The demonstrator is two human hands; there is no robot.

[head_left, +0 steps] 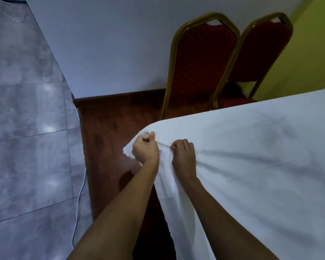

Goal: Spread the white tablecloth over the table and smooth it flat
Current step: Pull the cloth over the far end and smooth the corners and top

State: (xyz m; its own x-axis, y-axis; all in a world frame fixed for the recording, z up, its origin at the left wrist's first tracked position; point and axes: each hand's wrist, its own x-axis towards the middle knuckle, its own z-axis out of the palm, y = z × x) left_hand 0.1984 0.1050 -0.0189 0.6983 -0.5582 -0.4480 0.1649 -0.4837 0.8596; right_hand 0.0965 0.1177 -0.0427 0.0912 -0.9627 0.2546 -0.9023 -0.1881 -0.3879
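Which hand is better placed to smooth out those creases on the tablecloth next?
Probably the right hand: it grips the tablecloth where the creases begin. The left hand holds the corner off the table's edge.

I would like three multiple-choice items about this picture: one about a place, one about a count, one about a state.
1. Where do the red padded chairs with gold metal frames stand?
A. beyond the table, by the wall
B. on the grey tiled floor
C. on the table

2. How many such chairs show?
A. one
B. two
C. four

3. What are the left hand and the right hand doing?
A. lying flat and open
B. gripping the white tablecloth
C. holding a chair

Answers: 1 A, they stand behind the table's far edge; 2 B, two backs side by side; 3 B, both fists pinch gathered cloth at the corner.
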